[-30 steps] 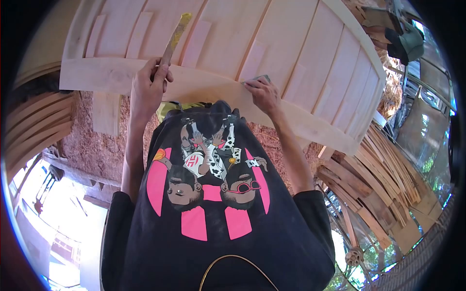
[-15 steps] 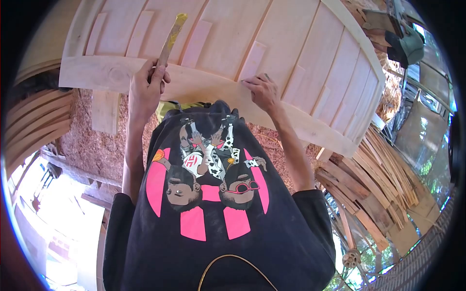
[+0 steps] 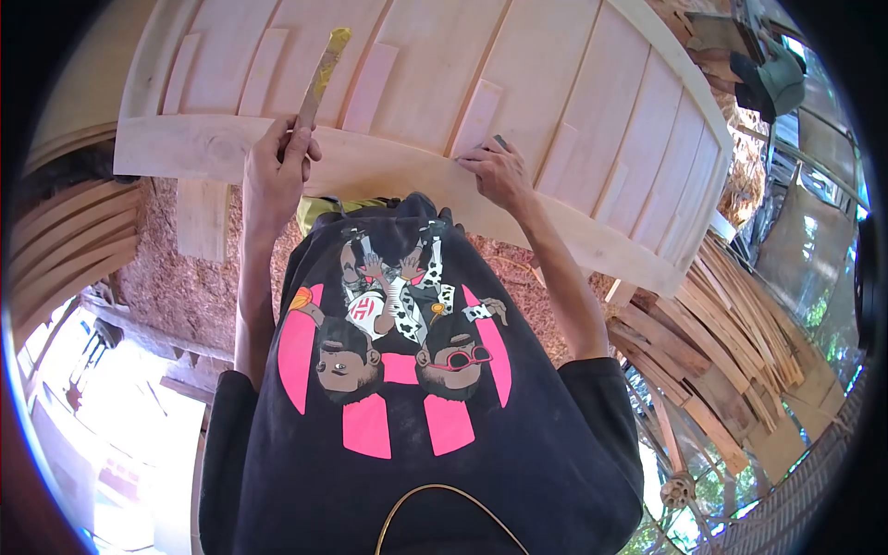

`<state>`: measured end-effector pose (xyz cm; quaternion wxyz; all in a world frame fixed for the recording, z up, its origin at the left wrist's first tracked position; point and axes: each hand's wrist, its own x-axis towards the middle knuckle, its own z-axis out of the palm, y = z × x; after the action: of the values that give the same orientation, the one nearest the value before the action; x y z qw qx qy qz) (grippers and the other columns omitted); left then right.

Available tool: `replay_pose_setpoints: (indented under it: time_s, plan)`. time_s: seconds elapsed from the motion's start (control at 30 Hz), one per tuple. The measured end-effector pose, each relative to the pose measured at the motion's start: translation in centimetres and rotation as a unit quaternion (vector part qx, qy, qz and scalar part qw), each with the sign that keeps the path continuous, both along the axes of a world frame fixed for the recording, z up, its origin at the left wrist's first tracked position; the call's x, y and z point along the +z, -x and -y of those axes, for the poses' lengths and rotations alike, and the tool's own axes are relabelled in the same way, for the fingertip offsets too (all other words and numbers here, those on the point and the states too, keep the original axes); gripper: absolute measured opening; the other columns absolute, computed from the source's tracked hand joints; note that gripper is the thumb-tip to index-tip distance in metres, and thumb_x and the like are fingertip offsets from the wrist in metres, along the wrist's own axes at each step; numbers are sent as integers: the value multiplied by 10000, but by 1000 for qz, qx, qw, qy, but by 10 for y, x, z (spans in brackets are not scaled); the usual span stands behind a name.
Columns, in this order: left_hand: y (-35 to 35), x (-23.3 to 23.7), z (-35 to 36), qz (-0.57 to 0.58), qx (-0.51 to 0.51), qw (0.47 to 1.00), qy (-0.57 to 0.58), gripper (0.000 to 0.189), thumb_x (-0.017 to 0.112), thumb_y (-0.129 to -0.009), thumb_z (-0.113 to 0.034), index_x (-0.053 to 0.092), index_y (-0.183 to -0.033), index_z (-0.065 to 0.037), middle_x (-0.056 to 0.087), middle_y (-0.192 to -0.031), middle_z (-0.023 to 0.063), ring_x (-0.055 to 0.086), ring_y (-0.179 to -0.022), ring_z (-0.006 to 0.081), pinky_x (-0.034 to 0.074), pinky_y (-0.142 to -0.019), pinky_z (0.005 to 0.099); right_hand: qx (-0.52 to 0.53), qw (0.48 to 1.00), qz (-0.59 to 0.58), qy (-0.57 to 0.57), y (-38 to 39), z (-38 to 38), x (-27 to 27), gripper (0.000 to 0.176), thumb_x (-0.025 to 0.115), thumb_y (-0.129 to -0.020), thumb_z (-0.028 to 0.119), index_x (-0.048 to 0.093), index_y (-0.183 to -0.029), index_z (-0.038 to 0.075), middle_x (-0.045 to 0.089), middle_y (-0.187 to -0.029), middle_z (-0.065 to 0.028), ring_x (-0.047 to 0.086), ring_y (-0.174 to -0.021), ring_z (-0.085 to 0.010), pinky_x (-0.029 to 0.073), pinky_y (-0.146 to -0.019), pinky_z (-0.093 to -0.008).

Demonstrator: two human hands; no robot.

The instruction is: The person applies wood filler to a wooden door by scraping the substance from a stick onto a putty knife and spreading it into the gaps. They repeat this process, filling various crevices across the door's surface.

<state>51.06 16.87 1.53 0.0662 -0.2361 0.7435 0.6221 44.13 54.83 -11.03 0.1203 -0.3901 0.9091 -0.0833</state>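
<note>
My left hand [image 3: 282,165] is closed around the lower end of a flat narrow stick [image 3: 321,81], whose upper end is yellow. The stick points up over a pale wooden panel [image 3: 435,69] with curved rails and upright slats. Farther right, my right hand [image 3: 499,174] is pinched with its fingertips at the panel's lower rail [image 3: 388,171], by the foot of a short raised strip [image 3: 476,116]. A small dark grey piece [image 3: 500,142] shows above its fingers; the rest of it is hidden in the hand.
Curved boards [image 3: 79,240] are stacked at the left. Many long cut strips [image 3: 731,319] lie piled at the right. Reddish-brown shavings [image 3: 171,287] cover the ground below the panel. At the upper right, part of another person [image 3: 754,83] shows.
The right hand has shifted slightly left and down on the rail, and more of the grey piece shows. The left hand and its stick are nearly still; the view has shifted slightly.
</note>
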Motion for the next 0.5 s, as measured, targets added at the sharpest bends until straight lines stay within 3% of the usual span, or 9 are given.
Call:
replay_pose_setpoints:
  time_s: [0.2,0.5]
  plan:
    - [-2,0,1,5,8,1000,-2,243,545,-1079,-177,666,-1144,24,639,-760,13,485,-589,48,383,-533,249,-39,999,28,-24,14,-13,27,324,694,-786,61,813,-1041,222,760,-1113,98,627,-1095,-136,473,-929,-391]
    - [0,-1,-3,9,-4,1000,-3,250,551,-1077,-179,664,-1159,28,637,-754,13,492,-597,48,389,-533,245,11,999,-48,11,-21,-43,-4,380,725,-770,72,794,-1116,211,734,-1167,99,605,-1082,-148,469,-917,-390]
